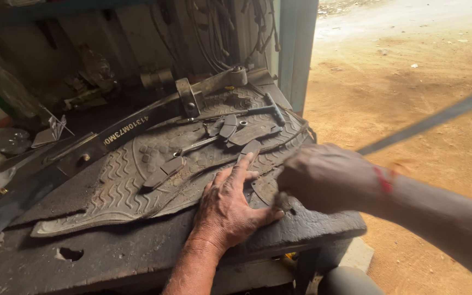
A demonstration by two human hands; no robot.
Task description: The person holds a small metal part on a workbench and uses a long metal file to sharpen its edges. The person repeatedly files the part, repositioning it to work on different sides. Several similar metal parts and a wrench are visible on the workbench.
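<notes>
1. Rubber, dark and ribbed, a worn tyre-tread sheet (137, 180) lies on the blackened wooden bench (137, 257); no finished cut shows.
2. Left hand (228, 205) presses flat on the sheet, fingers spread.
3. Right hand (329, 177) is clenched on a blurred long blade (427, 121).
4. One T-handled wrench (247, 111); roughly five small flat rubber pieces.

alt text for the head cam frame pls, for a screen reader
A person's left hand presses flat on a ribbed rubber floor mat spread over a dark, worn workbench, while the right hand, blurred, grips a long thin blade. Flat brake pads and a T-handle wrench lie on the mat; sandy ground lies beyond.
</notes>
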